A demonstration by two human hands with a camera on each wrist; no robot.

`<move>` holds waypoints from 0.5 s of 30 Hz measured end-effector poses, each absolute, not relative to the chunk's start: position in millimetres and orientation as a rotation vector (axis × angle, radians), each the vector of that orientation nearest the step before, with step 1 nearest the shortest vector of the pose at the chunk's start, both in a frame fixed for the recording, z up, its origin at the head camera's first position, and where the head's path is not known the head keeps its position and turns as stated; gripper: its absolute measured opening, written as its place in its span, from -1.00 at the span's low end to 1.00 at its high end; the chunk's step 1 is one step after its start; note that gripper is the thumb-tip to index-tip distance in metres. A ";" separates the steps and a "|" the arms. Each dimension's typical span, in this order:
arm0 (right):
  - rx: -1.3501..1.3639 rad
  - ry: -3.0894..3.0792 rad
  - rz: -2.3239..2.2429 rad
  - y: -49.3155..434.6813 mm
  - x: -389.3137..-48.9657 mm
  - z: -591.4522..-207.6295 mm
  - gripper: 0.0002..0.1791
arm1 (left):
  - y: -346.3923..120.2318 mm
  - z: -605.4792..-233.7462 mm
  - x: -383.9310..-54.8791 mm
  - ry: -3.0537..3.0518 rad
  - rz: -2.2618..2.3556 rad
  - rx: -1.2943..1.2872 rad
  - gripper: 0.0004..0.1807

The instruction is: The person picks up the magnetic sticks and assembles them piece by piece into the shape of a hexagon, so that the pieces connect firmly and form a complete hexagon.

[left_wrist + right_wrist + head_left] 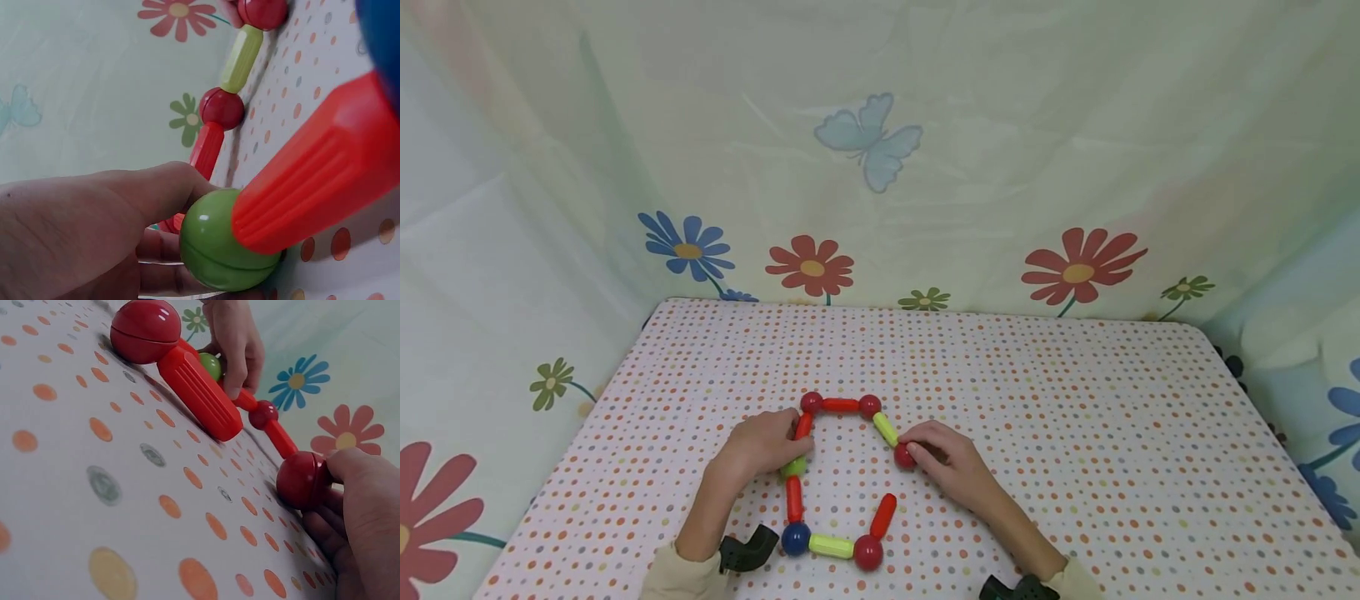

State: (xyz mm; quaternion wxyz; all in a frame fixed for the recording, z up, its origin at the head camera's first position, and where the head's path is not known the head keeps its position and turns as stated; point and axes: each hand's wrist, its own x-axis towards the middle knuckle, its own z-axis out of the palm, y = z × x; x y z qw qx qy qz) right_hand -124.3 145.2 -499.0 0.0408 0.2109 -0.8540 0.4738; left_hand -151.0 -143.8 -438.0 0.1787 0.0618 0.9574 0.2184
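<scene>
A chain of balls and sticks forms an unclosed ring on the table. My left hand [764, 443] grips the upper-left red stick [803, 426], its thumb and fingers close against the green ball [219, 244]. Between thumb and fingers, my right hand [953, 467] pinches a red ball [301, 480] at the end of a yellow-green stick [885, 428]. Below it, another red stick [883, 515] stands out from the lower red ball [868, 552], its free end apart from the pinched ball. A blue ball [796, 538] forms the lower-left corner.
The dotted tabletop [1037, 392] extends around the ring. Behind it hangs a pale curtain [970, 192] printed with flowers and a butterfly. Two more red balls and a red stick [841, 405] make up the ring's far side. Black wrist mounts [748, 550] sit near both sleeves.
</scene>
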 end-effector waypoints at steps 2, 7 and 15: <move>0.664 -2.602 1.458 145.3 -124.7 -498.9 -0.83 | -142.8 -438.8 -152.9 2.731 0.618 0.166 -0.80; 0.719 -2.596 1.495 145.7 -125.2 -498.0 -0.81 | -143.5 -440.6 -155.5 2.781 0.603 0.158 -0.74; 0.753 -2.635 1.500 146.5 -124.8 -497.0 -0.79 | -147.2 -441.7 -155.6 2.763 0.644 0.136 -0.66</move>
